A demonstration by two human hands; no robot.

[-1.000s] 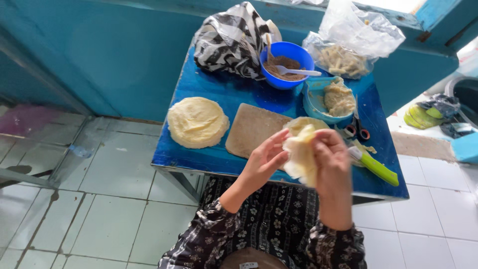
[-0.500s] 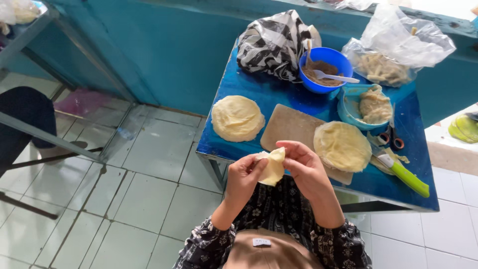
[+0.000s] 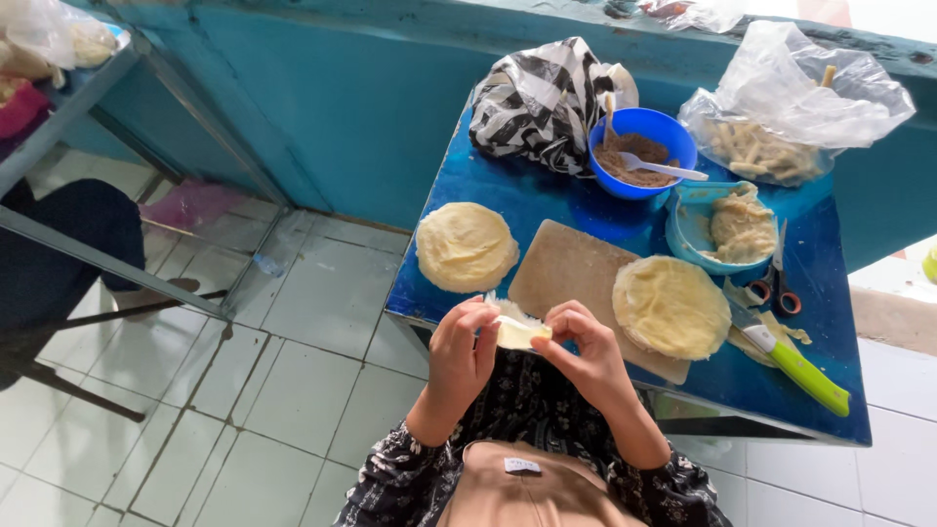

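Note:
Both hands hold a small folded piece of pale yellow dough [image 3: 516, 330] in front of my body, below the near edge of the blue table [image 3: 547, 205]. My left hand [image 3: 461, 349] pinches its left side; my right hand [image 3: 584, 353] grips its right end. A wooden board [image 3: 566, 273] lies on the table just beyond my hands. A round stack of thin dough sheets [image 3: 670, 305] rests on the board's right end. Another round stack [image 3: 466, 245] sits to the left of the board.
A blue bowl of brown filling with a white spoon [image 3: 639, 156], a light blue tub of dough [image 3: 722, 229], scissors [image 3: 778, 283], a green-handled knife [image 3: 795, 361], a clear bag [image 3: 795, 107] and a striped bag [image 3: 537, 102] crowd the table. A metal frame [image 3: 117, 263] and tiled floor lie left.
The large sheet held between my hands a second ago has become a small folded piece. A round stack now shows on the board's right end. The view has swung left.

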